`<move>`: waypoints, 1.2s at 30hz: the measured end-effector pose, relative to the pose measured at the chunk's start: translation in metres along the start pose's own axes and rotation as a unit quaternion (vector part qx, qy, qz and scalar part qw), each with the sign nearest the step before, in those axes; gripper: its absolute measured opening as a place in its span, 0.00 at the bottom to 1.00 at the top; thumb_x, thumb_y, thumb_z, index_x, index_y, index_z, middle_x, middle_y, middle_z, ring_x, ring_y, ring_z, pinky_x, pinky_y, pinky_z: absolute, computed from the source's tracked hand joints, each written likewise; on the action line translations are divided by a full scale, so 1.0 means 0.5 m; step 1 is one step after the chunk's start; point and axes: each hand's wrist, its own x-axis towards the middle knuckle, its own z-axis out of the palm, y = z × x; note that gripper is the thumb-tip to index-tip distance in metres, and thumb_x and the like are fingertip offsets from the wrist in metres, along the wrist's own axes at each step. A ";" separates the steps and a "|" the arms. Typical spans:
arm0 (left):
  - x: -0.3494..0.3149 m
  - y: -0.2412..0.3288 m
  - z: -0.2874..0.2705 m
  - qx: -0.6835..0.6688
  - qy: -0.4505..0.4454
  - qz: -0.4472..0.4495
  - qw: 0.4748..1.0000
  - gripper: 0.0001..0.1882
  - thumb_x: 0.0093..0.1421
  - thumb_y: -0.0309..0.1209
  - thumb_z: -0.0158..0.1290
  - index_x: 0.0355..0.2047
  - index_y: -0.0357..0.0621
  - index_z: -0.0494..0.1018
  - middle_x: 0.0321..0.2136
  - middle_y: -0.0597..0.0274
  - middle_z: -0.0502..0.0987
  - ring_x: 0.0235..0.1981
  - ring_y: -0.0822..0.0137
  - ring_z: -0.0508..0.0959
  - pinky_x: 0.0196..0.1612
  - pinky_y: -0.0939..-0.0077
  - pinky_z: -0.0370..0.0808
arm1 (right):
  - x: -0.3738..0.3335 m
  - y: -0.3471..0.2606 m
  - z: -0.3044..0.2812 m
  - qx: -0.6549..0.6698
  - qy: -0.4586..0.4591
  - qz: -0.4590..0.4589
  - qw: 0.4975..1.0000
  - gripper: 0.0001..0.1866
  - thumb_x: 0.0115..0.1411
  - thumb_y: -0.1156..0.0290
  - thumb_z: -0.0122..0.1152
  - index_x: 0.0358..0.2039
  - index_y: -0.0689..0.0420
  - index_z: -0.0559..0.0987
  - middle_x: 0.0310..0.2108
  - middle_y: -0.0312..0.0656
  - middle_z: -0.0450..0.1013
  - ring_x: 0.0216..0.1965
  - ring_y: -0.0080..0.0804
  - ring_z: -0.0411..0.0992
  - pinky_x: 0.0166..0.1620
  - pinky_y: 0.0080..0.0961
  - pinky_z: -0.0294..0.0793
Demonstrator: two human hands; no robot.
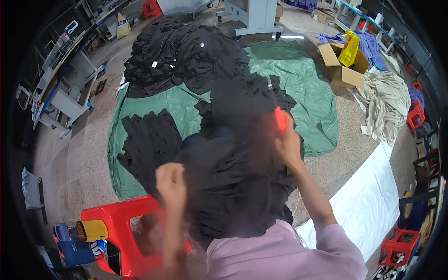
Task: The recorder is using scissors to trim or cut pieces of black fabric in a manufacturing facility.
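A large heap of black cloth (233, 186) covers my lap. Over its left side I hold up my left hand (171, 184), smeared by motion, with its fingers curled in; whatever they may pinch does not show. My right hand (288, 142), at the right side of the cloth, is closed round the red handle of a pair of scissors (280, 120). Their slim blade points away from me and is blurred. Beyond my knees, more black garments (242, 100) lie bunched, and another black bundle (151, 140) rests to the left.
A green tarp (312, 107) lies under a big black garment pile (182, 56). At lower left stands a red stool (116, 214) bearing a yellow roll (93, 230). On the right are a cardboard box (352, 77), pale cloth (385, 102) and a white sheet (364, 191).
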 end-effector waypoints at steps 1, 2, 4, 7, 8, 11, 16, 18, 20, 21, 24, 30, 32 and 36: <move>-0.022 0.033 0.022 -0.033 -0.005 0.004 0.999 0.01 0.54 0.22 0.57 0.27 0.38 0.77 0.29 0.55 0.78 0.33 0.56 0.77 0.39 0.65 0.73 | 0.002 -0.011 -0.011 -0.003 0.018 0.011 1.000 0.39 0.54 0.75 0.62 0.64 0.53 0.55 0.43 0.61 0.74 0.42 0.63 0.73 0.42 0.44 0.72; -0.049 0.056 0.039 -0.073 -0.024 0.005 0.997 0.02 0.53 0.20 0.58 0.28 0.37 0.78 0.30 0.55 0.79 0.32 0.57 0.78 0.38 0.66 0.74 | -0.001 -0.016 -0.013 0.012 0.080 -0.082 0.993 0.33 0.57 0.74 0.60 0.63 0.56 0.61 0.49 0.59 0.72 0.46 0.59 0.73 0.46 0.41 0.72; -0.072 0.087 0.074 -0.131 -0.040 0.031 0.990 0.06 0.52 0.18 0.60 0.32 0.38 0.79 0.30 0.56 0.79 0.31 0.61 0.79 0.35 0.72 0.75 | -0.031 -0.023 -0.024 0.050 0.031 -0.094 0.994 0.29 0.58 0.74 0.60 0.60 0.57 0.64 0.50 0.58 0.71 0.47 0.56 0.72 0.48 0.39 0.72; -0.076 0.085 0.104 -0.159 -0.037 -0.020 0.986 0.08 0.56 0.19 0.58 0.37 0.38 0.79 0.31 0.60 0.76 0.27 0.70 0.77 0.28 0.79 0.72 | -0.121 -0.070 -0.060 0.083 -0.095 -0.070 0.990 0.23 0.60 0.71 0.60 0.55 0.59 0.71 0.42 0.52 0.72 0.45 0.50 0.73 0.49 0.34 0.71; -0.073 0.078 0.104 -0.158 -0.037 -0.023 0.986 0.08 0.56 0.19 0.58 0.37 0.38 0.79 0.31 0.60 0.76 0.27 0.70 0.77 0.28 0.79 0.72 | -0.148 -0.086 -0.075 0.051 -0.145 -0.062 0.986 0.23 0.59 0.70 0.61 0.55 0.58 0.72 0.40 0.51 0.70 0.43 0.49 0.73 0.47 0.33 0.71; -0.061 0.059 0.107 -0.208 -0.144 -0.104 0.962 0.09 0.57 0.22 0.58 0.39 0.41 0.79 0.30 0.61 0.74 0.21 0.71 0.75 0.26 0.77 0.71 | -0.222 -0.108 -0.096 0.020 -0.195 -0.028 0.980 0.23 0.58 0.67 0.63 0.53 0.56 0.73 0.42 0.50 0.69 0.43 0.52 0.73 0.43 0.37 0.73; -0.041 0.065 0.100 -0.072 -0.209 0.014 0.975 0.11 0.52 0.25 0.61 0.38 0.44 0.78 0.31 0.60 0.71 0.24 0.62 0.76 0.29 0.68 0.73 | -0.280 -0.115 -0.112 -0.002 -0.247 -0.027 0.969 0.17 0.57 0.66 0.63 0.45 0.55 0.74 0.34 0.49 0.74 0.32 0.53 0.75 0.33 0.41 0.74; -0.040 0.067 0.104 -0.017 -0.197 0.076 0.977 0.08 0.51 0.23 0.60 0.33 0.42 0.77 0.30 0.58 0.72 0.27 0.57 0.77 0.31 0.65 0.74 | -0.291 -0.117 -0.117 -0.057 -0.280 -0.050 0.957 0.15 0.57 0.65 0.63 0.42 0.55 0.72 0.33 0.47 0.74 0.28 0.51 0.75 0.29 0.42 0.74; -0.046 0.043 0.120 -0.039 -0.171 0.060 0.983 0.08 0.50 0.20 0.59 0.33 0.40 0.76 0.30 0.57 0.73 0.24 0.60 0.76 0.29 0.69 0.73 | -0.296 -0.118 -0.117 -0.068 -0.281 -0.056 0.956 0.15 0.57 0.64 0.63 0.42 0.55 0.72 0.32 0.47 0.74 0.27 0.51 0.75 0.28 0.42 0.73; -0.045 0.038 0.126 -0.065 -0.148 0.046 0.986 0.09 0.50 0.18 0.58 0.33 0.38 0.76 0.29 0.56 0.74 0.22 0.62 0.76 0.27 0.73 0.73 | -0.299 -0.118 -0.116 -0.081 -0.280 -0.059 0.955 0.15 0.58 0.63 0.63 0.41 0.55 0.72 0.32 0.47 0.74 0.26 0.51 0.75 0.27 0.42 0.73; -0.047 0.033 0.124 -0.090 -0.164 0.006 0.982 0.07 0.51 0.18 0.56 0.32 0.37 0.76 0.29 0.52 0.76 0.27 0.52 0.78 0.30 0.63 0.75 | -0.300 -0.115 -0.105 -0.085 -0.267 -0.054 0.958 0.15 0.58 0.61 0.62 0.39 0.56 0.71 0.30 0.46 0.74 0.25 0.52 0.74 0.25 0.43 0.72; -0.041 0.034 0.128 -0.080 -0.166 -0.003 0.983 0.07 0.52 0.18 0.55 0.33 0.36 0.76 0.30 0.51 0.76 0.27 0.51 0.78 0.31 0.63 0.75 | -0.298 -0.114 -0.080 -0.090 -0.277 -0.061 0.955 0.15 0.58 0.61 0.62 0.37 0.56 0.70 0.30 0.47 0.75 0.24 0.52 0.74 0.24 0.43 0.71; -0.039 0.032 0.126 -0.077 -0.168 -0.006 0.983 0.07 0.52 0.18 0.55 0.33 0.36 0.76 0.30 0.51 0.76 0.28 0.51 0.78 0.31 0.63 0.75 | -0.295 -0.114 -0.079 -0.085 -0.292 -0.041 0.952 0.16 0.55 0.64 0.62 0.39 0.57 0.69 0.31 0.49 0.74 0.27 0.53 0.74 0.27 0.45 0.72; -0.021 0.039 0.122 -0.091 -0.165 0.013 0.982 0.08 0.53 0.19 0.56 0.34 0.37 0.77 0.30 0.52 0.77 0.28 0.51 0.78 0.32 0.64 0.75 | -0.298 -0.110 -0.090 -0.039 -0.257 -0.046 0.965 0.15 0.58 0.64 0.62 0.41 0.56 0.71 0.32 0.48 0.75 0.27 0.51 0.75 0.27 0.43 0.72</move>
